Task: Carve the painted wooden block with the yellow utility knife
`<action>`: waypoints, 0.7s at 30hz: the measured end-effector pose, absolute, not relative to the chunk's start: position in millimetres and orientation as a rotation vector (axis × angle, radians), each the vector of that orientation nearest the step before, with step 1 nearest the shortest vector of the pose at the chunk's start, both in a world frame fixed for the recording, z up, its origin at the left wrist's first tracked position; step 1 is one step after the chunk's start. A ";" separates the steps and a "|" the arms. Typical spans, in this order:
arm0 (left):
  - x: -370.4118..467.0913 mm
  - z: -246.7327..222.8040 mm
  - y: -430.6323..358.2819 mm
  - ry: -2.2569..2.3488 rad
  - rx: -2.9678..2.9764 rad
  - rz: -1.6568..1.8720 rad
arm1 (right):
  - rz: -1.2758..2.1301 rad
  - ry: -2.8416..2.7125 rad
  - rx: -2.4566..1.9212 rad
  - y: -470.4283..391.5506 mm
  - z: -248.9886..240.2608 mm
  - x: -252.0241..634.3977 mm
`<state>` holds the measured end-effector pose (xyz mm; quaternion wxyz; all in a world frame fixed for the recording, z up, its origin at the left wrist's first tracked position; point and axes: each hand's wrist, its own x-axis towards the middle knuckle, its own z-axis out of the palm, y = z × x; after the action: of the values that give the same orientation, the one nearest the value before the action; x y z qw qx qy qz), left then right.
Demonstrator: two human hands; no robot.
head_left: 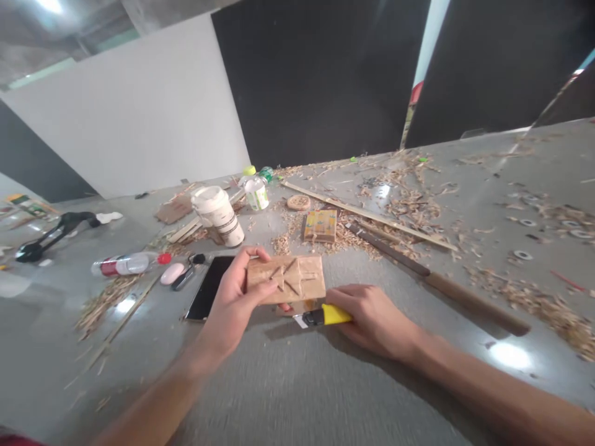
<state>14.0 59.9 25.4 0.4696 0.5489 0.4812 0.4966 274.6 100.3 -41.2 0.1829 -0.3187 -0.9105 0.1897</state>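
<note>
My left hand (235,294) grips the left end of a flat wooden block (307,280), its thumb across the face. Carved grooves forming an arrow-like pattern show on the block, which is held above the grey table. My right hand (369,313) is closed around a yellow utility knife (335,314) just below the block's right end. The knife's blade points left, under the block's lower edge. Part of another light-coloured piece shows beneath the block, mostly hidden.
A black tablet (211,288) lies left of the block. Beyond are a white cup (218,214), a patterned square block (320,225) and a round wooden piece (298,202). A long-handled saw or file (474,303) lies right, among shavings. A plastic bottle (125,264) lies left.
</note>
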 end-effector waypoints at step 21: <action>6.2 -2.0 55.2 1.176 0.938 1.169 | 0.404 -2.443 -0.440 102.0 -39.0 280.2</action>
<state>6.2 55.2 -2.0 0.5797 0.4011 0.5029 0.5001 280.2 102.0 -39.0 0.3083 -0.1666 -0.9240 0.1527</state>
